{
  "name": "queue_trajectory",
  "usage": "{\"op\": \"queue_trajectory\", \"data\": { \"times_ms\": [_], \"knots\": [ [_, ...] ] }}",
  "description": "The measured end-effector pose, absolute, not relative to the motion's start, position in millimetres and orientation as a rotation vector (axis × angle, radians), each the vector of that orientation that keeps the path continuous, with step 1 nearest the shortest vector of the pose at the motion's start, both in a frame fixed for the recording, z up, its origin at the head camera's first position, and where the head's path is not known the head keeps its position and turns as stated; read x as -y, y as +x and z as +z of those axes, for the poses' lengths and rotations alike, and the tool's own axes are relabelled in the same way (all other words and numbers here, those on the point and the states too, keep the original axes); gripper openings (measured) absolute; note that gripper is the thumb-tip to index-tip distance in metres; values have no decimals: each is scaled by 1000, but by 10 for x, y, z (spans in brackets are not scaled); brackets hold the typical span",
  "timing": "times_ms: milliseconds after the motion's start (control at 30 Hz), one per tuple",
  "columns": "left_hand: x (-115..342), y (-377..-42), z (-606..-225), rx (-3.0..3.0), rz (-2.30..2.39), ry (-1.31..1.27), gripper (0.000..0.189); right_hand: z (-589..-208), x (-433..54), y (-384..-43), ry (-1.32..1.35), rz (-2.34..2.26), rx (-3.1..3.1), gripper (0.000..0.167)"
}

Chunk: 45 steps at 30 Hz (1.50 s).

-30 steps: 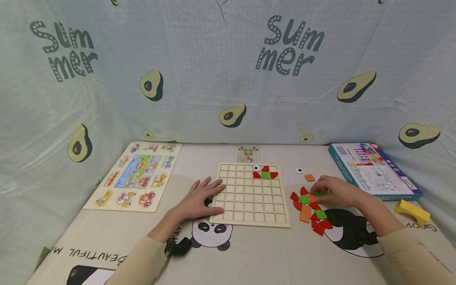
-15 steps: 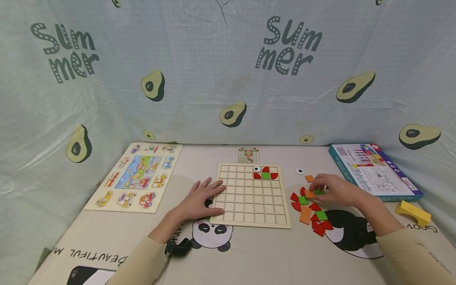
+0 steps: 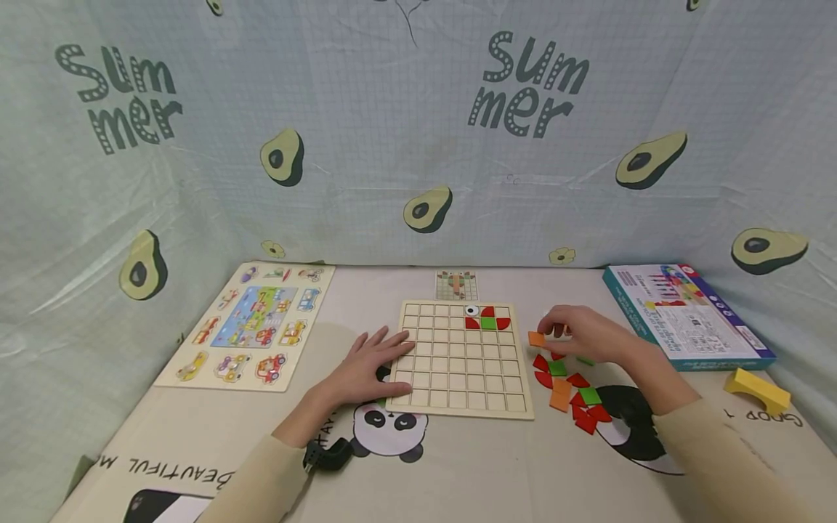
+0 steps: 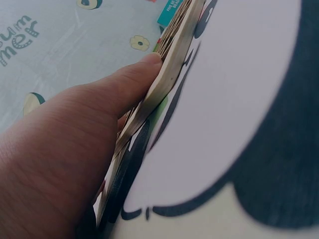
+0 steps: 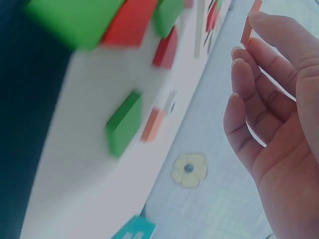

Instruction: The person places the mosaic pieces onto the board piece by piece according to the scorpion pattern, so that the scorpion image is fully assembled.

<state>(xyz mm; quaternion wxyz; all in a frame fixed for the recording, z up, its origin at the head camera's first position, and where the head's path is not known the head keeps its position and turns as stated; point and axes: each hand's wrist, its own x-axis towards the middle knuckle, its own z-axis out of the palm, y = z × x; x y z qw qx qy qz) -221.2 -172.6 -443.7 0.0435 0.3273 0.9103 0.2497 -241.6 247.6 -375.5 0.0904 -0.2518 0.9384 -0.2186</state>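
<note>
Orange tile (image 3: 535, 339) in right hand (image 3: 586, 335)

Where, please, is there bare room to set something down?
Bare: pale tablecloth between the beige sleeves, nearer than the square wooden grid board; beyond the left hand, between that board and the illustrated wooden puzzle. Crowded: right of that board, under flat red, green and orange tiles.

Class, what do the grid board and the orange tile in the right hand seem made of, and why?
Grid board: probably wood, matte and unpainted, judging by its bare, pale tan edge. Orange tile: perhaps painted wood or plastic, smooth-looking; its even colour leaves both open.
</note>
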Motion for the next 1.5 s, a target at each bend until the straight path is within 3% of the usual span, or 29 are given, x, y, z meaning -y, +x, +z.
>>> {"op": "queue_trajectory", "data": {
  "times_ms": [233, 633, 1500],
  "knots": [
    [1721, -2217, -4448, -2787, 757, 1007, 78, -3773, -2239, -2530, -746, -683, -2783, 26],
    [1709, -2221, -4439, -2792, 751, 1004, 77, -3770, -1955, -2708, -879, -702, -2790, 17],
    [1723, -2203, -4448, -2797, 770, 987, 78, -3797, -1378, -2976, -1016, -574, -2742, 17]
  ]
}}
